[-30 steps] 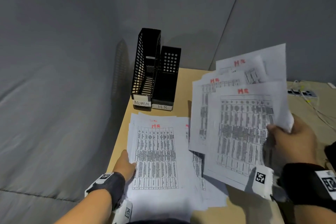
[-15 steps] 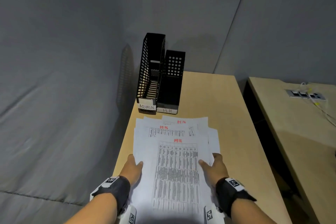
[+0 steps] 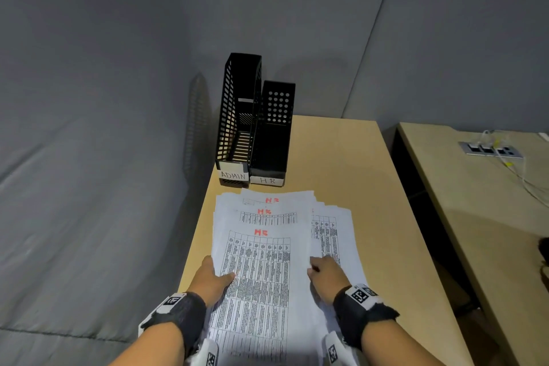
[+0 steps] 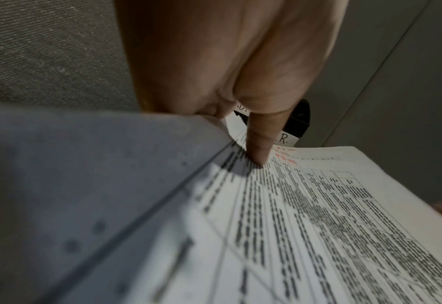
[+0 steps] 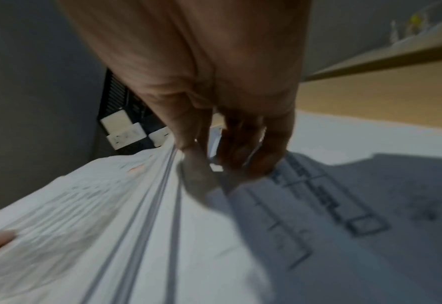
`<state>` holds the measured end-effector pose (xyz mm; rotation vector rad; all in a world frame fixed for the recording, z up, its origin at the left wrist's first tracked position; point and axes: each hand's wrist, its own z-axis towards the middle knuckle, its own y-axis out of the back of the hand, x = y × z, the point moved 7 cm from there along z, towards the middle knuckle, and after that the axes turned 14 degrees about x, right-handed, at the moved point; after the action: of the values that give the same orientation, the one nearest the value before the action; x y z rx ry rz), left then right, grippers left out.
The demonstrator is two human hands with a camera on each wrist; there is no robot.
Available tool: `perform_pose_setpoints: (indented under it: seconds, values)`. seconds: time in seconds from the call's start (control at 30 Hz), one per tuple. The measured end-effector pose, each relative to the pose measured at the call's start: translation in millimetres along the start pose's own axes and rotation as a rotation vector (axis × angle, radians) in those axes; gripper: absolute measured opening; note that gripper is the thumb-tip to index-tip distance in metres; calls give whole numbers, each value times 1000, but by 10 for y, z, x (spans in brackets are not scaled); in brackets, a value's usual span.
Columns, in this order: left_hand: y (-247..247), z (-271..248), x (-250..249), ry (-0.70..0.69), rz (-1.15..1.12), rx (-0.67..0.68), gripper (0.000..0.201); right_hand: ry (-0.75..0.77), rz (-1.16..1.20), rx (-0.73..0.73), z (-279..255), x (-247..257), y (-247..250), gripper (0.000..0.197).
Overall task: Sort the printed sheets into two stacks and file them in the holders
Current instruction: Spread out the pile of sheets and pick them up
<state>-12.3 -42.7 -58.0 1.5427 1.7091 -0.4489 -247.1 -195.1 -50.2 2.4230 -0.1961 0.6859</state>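
A loose stack of printed sheets (image 3: 261,261) marked HR in red lies on the wooden desk (image 3: 356,181). My left hand (image 3: 214,276) holds its left edge, with the thumb (image 4: 259,148) pressed on the top sheet (image 4: 318,216) and the fingers hidden under the lifted edge. My right hand (image 3: 323,270) is at the stack's right edge. Its curled fingers (image 5: 240,156) rest on a lower sheet that sticks out to the right. That view is blurred. Behind the stack stand two black holders, ADMIN (image 3: 237,116) on the left and HR (image 3: 273,140) on the right. Their slots show no paper.
A grey fabric wall (image 3: 89,157) runs close along the desk's left side and behind the holders. Across a dark gap on the right stands a second desk (image 3: 475,217) with a power socket (image 3: 487,149) and a pale cable (image 3: 517,169).
One second ago my right hand held a fan of HR sheets in the air. They now lie on the stack, and both hands have closed in on its side edges.
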Motion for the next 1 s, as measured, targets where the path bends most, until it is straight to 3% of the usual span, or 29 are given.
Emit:
perform_pose_setpoints:
  seconds: [0.1,0.13,0.2,0.3,0.43,0.5,0.6,0.7,0.8,0.87,0.93,1.0]
  values:
    - [9,17,-10,8,11,-23,35,-276,-39,-304,-131,-362,446,49]
    - [4,25,-8,13,21,-18,36,-356,-10,-349,-187,-484,524,59]
    - [-9,34,-19,17,46,-16,40,-380,82,-317,-191,-607,537,73]
    - [-42,47,-55,28,89,-46,43,-212,445,-231,-65,-643,362,68]
    - [-15,-42,-162,-4,168,-168,25,-129,687,-188,0,-756,287,35]
    - [16,-43,-133,-6,146,-183,23,-117,674,-200,-84,-776,349,30]
    - [77,-21,-41,31,81,-193,25,-131,511,-381,-366,-760,691,29]
    - [112,13,22,27,32,-187,28,-105,433,-459,-653,-663,1071,26]
    - [117,41,53,46,35,-174,30,-51,363,-698,-1067,-494,1575,22]
    - [107,46,44,61,44,-165,28,79,368,-862,-1374,-300,1849,23]
    - [94,51,39,69,63,-160,27,198,497,-852,-1391,-180,1960,23]
    - [88,64,44,80,78,-164,27,280,632,-687,-1218,-99,1890,28]
